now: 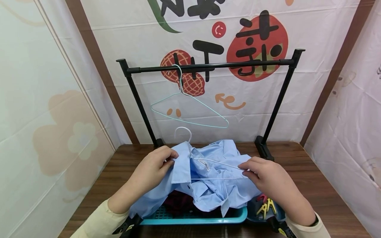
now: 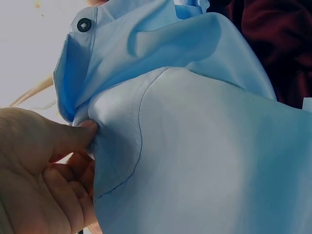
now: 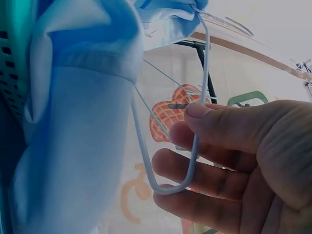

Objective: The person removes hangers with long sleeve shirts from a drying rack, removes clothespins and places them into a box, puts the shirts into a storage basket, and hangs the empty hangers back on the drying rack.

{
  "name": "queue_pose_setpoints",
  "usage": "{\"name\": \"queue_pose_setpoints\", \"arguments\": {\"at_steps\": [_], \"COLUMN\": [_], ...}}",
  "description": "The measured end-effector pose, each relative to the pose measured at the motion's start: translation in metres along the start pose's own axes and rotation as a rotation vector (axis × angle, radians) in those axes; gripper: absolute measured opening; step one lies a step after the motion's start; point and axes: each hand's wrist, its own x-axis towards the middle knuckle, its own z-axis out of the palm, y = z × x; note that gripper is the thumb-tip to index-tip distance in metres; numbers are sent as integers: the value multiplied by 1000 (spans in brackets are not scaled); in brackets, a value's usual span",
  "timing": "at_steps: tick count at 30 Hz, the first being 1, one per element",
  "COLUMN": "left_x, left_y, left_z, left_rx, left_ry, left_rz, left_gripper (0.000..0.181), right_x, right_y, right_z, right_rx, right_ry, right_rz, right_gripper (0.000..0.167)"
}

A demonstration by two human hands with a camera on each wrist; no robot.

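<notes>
A light blue shirt (image 1: 181, 168) with dark buttons lies bunched over the basket, its collar around a white hanger (image 1: 218, 162). My left hand (image 1: 154, 165) pinches the shirt near the shoulder; the left wrist view shows thumb and fingers on the seamed fabric (image 2: 122, 141). My right hand (image 1: 269, 175) pinches the hanger's right arm near its end. In the right wrist view, the hanger's rounded end (image 3: 170, 190) is bare of cloth, with the thumb on one side and fingers behind. The hanger's hook rises above the collar. Its left end is hidden inside the shirt.
A black rack (image 1: 214, 65) stands at the back with a mint hanger (image 1: 190, 124) on its bar. Under the shirt, a turquoise basket (image 1: 193, 220) holds dark red cloth (image 1: 178, 202). Beside it, a small blue bowl (image 1: 253, 215) holds red and yellow clips (image 1: 266, 206).
</notes>
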Motion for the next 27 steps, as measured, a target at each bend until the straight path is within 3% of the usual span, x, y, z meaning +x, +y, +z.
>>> {"name": "queue_pose_setpoints", "arguments": {"at_steps": [6,15,21,27], "left_x": [1,0,-2,-5], "left_y": [1,-4,-8,-13], "left_z": [0,2,0,-3], "left_rx": [-12,-38,-54,-53], "left_ry": [-9,-6,-28,-69], "left_rz": [0,15,21,-13], "left_gripper": [24,25,25,26], "right_x": [1,2,0,-2], "right_y": [-2,-3,4,14], "right_z": [5,1,-6,-17], "right_rx": [-73,-143,-145,-163], "right_ry": [66,259,271,277], "right_rz": [-30,-112,-78,-41], "right_gripper": [24,25,25,24]}}
